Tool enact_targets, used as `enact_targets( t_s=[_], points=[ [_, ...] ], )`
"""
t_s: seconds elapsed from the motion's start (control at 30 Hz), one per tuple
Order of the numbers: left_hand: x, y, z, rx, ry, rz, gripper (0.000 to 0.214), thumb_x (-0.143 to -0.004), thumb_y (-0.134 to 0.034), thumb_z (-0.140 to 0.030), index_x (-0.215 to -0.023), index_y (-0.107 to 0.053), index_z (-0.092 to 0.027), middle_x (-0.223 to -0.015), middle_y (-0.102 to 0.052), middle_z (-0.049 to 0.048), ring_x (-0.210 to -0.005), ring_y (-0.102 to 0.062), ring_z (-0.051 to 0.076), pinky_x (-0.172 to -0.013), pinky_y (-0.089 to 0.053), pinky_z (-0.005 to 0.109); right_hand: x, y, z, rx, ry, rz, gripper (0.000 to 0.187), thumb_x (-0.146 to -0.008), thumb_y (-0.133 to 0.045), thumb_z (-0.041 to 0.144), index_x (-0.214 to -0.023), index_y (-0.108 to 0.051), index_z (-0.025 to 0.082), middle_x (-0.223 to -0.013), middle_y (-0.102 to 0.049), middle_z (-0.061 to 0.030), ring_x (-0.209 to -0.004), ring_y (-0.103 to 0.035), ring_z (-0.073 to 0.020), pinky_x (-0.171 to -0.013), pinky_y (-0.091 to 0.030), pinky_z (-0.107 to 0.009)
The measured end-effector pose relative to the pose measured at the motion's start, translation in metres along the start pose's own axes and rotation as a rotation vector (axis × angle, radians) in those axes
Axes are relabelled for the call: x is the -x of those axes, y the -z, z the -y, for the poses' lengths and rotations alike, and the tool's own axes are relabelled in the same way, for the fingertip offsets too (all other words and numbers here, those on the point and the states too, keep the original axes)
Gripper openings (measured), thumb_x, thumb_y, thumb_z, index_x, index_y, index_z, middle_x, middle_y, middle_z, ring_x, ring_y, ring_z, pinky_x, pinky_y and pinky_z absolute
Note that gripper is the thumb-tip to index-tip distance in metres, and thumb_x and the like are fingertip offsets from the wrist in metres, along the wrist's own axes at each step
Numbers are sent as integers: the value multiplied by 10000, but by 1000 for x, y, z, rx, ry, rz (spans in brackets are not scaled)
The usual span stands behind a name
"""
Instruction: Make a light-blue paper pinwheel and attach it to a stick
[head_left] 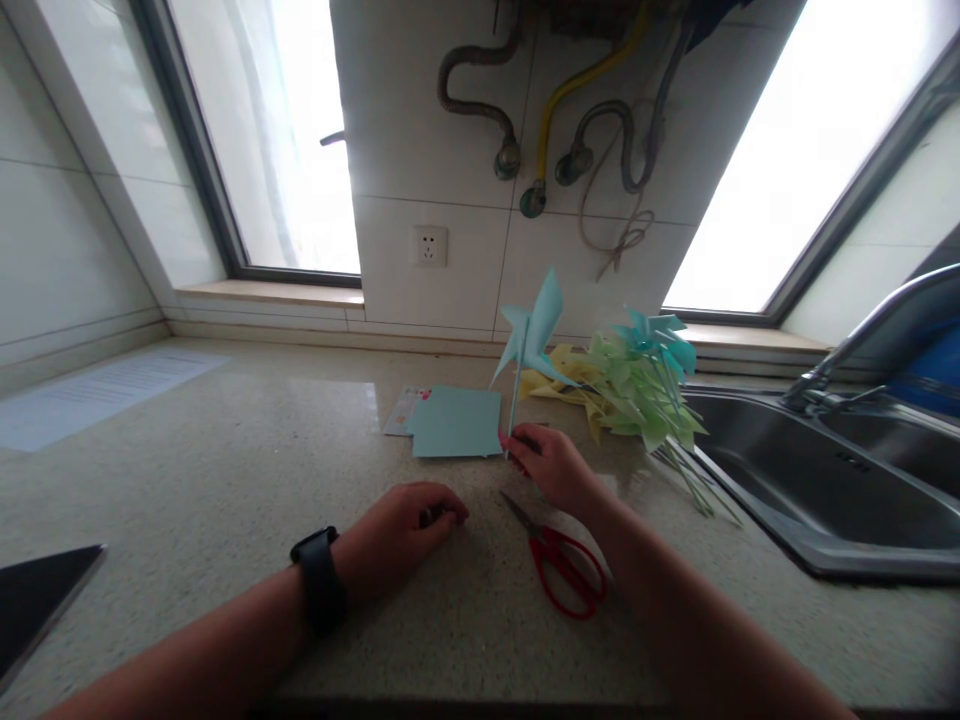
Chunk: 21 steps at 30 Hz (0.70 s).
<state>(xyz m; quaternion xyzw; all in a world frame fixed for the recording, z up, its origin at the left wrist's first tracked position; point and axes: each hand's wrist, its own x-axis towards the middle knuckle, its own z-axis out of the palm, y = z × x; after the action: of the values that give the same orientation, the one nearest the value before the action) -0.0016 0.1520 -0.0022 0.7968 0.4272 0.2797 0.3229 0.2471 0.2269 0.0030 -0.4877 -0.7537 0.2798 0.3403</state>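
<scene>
Holding pinwheel (531, 342) over speckled countertop (247, 500); wall (405, 150) tiled

the left hand (409, 525) hides its palm; the white sheet (97, 396) runs off left.

Daylight pours in through the left window (292, 150) and the right window (757, 160), both glaring so white I make out little beyond them. The wall (409, 140) between is grey and shaded. A pale sheen lies on the far worktop (341, 405), while the left hand (405, 525) and right hand (555, 465) look dim and slightly soft. Lines lean and stretch toward the outer edges.
</scene>
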Motion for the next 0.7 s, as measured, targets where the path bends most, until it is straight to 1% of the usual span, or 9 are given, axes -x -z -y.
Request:
enact_targets(
  t_s=[0.27,0.47,0.7],
  points=[
    [0,-1,1,13,-13,-4,206,-940,-545,-253,-978,-744,-211,-935,-751,41,-824,-659,192,-752,-486,304,0,-1,-1,-10,2,9,256,-994,-596,376,-1102,-647,150,-1011,-681,-46,-808,-668,-157,-718,-583,-333],
    [0,0,0,22,-28,-2,201,-941,-545,-249,-980,-739,-217,-964,-758,48,-881,-676,206,-802,-500,323,-1,-1,-2,-16,19,21,262,-992,-600,371,-1135,-643,156,-1071,-679,-60,-869,-673,-175,-764,-585,-361],
    [1,0,0,19,-32,6,199,-945,-546,-241,-981,-740,-217,-967,-753,47,-887,-676,205,-810,-500,324,0,1,1,29,17,2,263,-989,-604,374,-1127,-647,154,-1072,-680,-59,-882,-674,-181,-777,-584,-370]
  ],
)
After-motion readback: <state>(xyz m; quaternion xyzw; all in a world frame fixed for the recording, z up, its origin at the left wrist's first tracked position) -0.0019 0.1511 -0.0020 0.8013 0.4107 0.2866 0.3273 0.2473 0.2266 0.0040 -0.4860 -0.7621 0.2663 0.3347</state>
